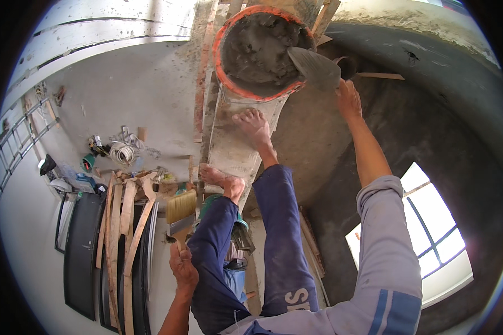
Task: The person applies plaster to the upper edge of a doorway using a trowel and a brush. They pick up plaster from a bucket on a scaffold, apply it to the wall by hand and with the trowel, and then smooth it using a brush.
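My right hand [349, 100] is closed round the handle of a trowel [321, 70], whose grey, mortar-smeared blade reaches over the right rim of an orange bucket [218, 62]. Wet grey mortar [260, 50] fills much of that bucket, its surface lumpy. Lower left, beside my left thigh, my left hand [183, 271] grips a wide flat brush [181, 207] by its wooden handle. The brush points up, with pale yellow bristles and a metal band. Most of the trowel's handle is hidden by my fingers.
My bare feet stand on a narrow raised plank [235, 134], and the bucket sits at its far end. Far below left lie timber strips [129, 223], dark panels [84, 254] and coiled white cable [122, 152]. A dark plastered wall [430, 123] with a window [430, 223] rises at right.
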`<state>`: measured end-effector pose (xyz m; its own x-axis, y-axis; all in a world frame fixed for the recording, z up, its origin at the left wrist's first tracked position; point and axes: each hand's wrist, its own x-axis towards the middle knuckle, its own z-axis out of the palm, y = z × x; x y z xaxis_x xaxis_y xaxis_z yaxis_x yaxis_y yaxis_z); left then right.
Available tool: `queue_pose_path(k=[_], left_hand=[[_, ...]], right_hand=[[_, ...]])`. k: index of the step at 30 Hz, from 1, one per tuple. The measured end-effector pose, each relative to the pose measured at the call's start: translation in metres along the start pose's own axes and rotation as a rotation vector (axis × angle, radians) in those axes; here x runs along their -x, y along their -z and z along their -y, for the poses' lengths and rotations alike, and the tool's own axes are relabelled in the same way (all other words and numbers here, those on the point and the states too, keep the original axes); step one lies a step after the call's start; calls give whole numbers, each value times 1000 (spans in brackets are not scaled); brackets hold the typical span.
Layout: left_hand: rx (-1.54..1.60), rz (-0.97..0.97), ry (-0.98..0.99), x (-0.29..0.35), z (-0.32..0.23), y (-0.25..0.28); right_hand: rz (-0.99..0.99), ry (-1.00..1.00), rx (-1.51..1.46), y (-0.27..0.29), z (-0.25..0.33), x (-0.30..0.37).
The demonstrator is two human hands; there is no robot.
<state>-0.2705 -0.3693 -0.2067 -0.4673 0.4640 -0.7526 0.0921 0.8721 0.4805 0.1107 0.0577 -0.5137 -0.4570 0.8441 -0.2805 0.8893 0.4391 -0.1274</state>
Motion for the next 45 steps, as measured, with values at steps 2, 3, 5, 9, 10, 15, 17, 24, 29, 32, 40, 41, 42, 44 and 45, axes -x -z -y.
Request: queue_pose_path(k=[2, 3, 5, 9, 10, 15, 17, 24, 29, 32, 40, 41, 42, 44, 45], left_hand=[[6, 6, -14, 6, 7, -3], [2, -8, -16, 12, 8, 0], [36, -18, 18, 22, -5, 2], [8, -27, -30, 47, 13, -4], [-13, -32, -30, 52, 20, -7], [5, -75, -74, 41, 12, -32], [16, -46, -1, 43, 25, -44], [72, -109, -219, 23, 0, -48], [2, -173, -471, -73, -88, -65], [16, -217, -543, -117, -160, -73], [-176, -159, -467, -228, -150, -146], [-189, -161, -442, -221, -154, -144], [-203, -169, -421, -214, -156, -138], [-201, -157, -368, -209, -147, -132], [-190, -156, -328, -212, -134, -126]], right_hand=[[74, -65, 119, 14, -22, 32], [89, -79, 109, 29, -19, 45], [167, -96, 96, 66, -13, 73], [368, -123, -135, 164, 22, 106], [379, -107, -212, 188, 46, 103], [559, -246, -238, 238, 134, 27], [675, -365, -159, 216, 146, 4], [566, -570, -508, 132, 227, 29], [554, -410, -420, 196, 241, 48], [476, -261, -361, 183, 198, 61], [382, -375, -473, 203, 203, 60], [383, -371, -477, 205, 200, 59], [365, -362, -544, 205, 201, 58], [393, -370, -676, 204, 204, 48], [455, -395, -746, 204, 211, 44]])
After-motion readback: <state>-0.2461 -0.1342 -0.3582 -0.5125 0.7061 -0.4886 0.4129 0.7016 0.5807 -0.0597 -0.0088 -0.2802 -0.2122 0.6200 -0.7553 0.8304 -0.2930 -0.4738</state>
